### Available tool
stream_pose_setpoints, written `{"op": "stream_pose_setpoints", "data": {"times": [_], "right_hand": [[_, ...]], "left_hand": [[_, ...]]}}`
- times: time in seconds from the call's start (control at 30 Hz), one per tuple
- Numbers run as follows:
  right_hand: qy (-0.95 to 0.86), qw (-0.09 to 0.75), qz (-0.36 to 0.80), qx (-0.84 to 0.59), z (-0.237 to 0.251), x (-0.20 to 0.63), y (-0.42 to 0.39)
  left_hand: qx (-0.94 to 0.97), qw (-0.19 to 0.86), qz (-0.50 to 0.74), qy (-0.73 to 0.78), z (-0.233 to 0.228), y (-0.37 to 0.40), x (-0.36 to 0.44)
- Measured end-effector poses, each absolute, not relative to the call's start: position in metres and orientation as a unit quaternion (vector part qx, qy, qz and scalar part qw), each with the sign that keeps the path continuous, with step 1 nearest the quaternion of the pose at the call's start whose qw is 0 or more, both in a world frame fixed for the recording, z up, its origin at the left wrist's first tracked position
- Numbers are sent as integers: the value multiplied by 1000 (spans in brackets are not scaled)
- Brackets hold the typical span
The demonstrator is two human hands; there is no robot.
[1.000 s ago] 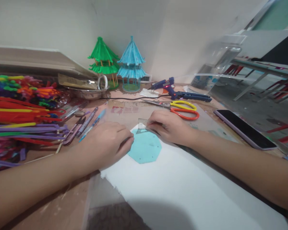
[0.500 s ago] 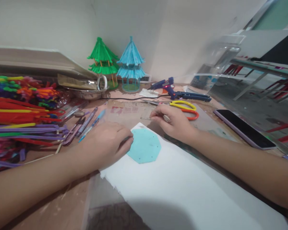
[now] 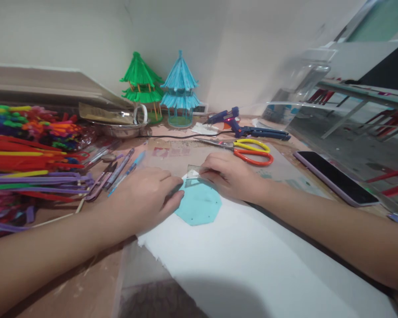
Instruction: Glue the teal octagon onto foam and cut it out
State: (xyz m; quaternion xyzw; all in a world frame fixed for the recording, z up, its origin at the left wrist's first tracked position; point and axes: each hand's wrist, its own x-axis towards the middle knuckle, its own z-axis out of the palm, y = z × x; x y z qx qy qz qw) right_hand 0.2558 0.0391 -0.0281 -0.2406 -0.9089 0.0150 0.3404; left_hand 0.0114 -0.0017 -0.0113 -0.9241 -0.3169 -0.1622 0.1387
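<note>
Head view: right hand [image 3: 234, 176] pinches clear ruler [image 3: 193, 171] over teal octagon [image 3: 198, 206]; left hand [image 3: 146, 196] presses its edge.

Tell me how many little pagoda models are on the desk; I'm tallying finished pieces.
2. The green pagoda stands at the back by the wall, and the blue pagoda stands right beside it, on its right. None shows elsewhere, though the pipe-cleaner pile could hide something.

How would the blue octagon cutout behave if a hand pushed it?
The blue octagon looks thin and flat, so probably light. It lies on the smooth white sheet, so it would likely slide; the left hand rests on its edge.
</note>
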Motion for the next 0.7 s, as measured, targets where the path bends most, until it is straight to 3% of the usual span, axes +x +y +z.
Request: {"op": "stream_pose_setpoints", "data": {"times": [0.7], "right_hand": [[-908,312,54,-275,-28,254,38]], "left_hand": [[-927,124,-159,-316,-11,0,11]]}}
